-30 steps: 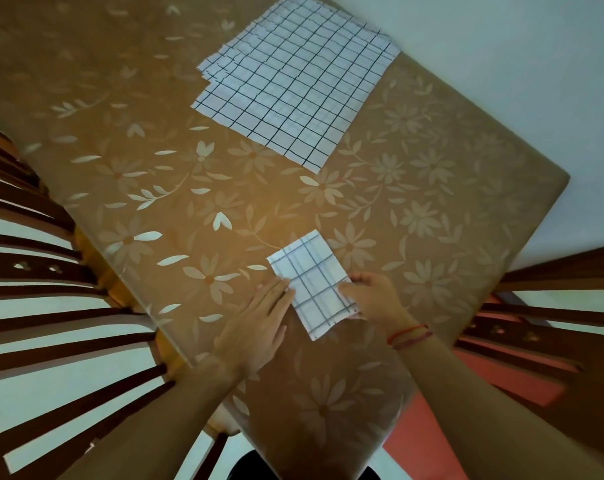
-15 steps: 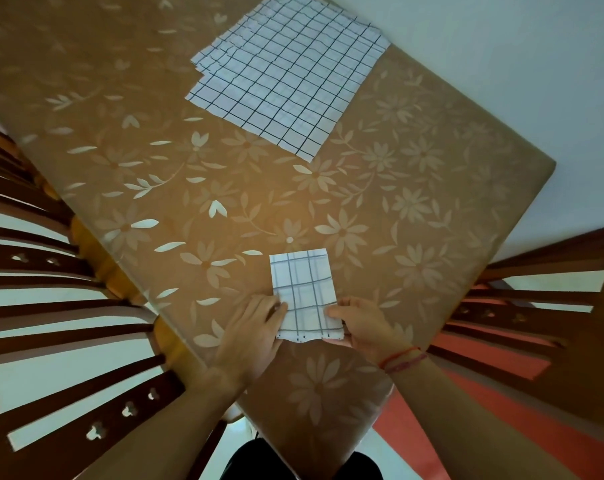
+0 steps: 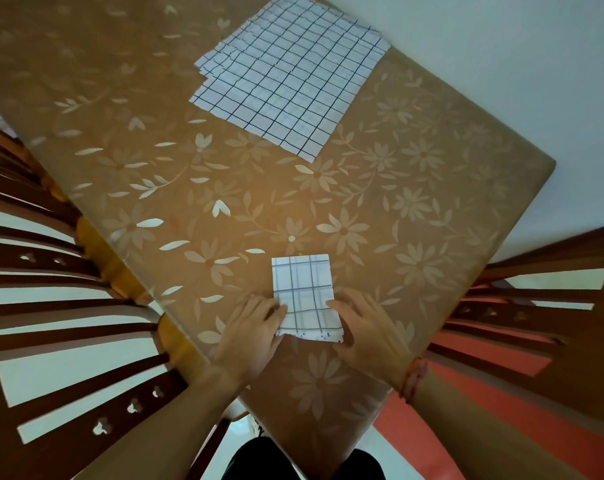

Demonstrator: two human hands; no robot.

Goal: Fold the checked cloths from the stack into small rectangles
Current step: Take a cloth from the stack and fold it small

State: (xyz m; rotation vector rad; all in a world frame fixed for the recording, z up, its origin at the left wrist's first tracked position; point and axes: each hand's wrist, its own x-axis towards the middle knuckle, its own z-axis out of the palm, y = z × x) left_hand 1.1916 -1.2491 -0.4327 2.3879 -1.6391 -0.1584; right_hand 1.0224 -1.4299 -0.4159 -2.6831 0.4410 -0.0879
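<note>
Cloth: your folded cloth lay as a small rectangle in the lower middle of the frame, flat on the table, its ragged edge toward you.
Left hand: your left hand was released, not clenched; its fingers lay nearly straight, with the fingertips pressing the cloth's lower left edge.
Right hand: your right hand was likewise released, its fingers flat over the cloth's lower right edge. You could not tell whether either thumb reached under the cloth.
Thread: a red thread circled your right wrist.
Stack: the stack of unfolded checked cloths sat in the upper middle of the frame, well apart from the folded one, its layers fanned out slightly at the left side.
Table: the table wore a tan cover with pale flowers and ran across the frame at a slant.
Chairs: a dark wooden left chair stood at the frame's left edge and a right chair at its right edge, both just beside the table.
</note>
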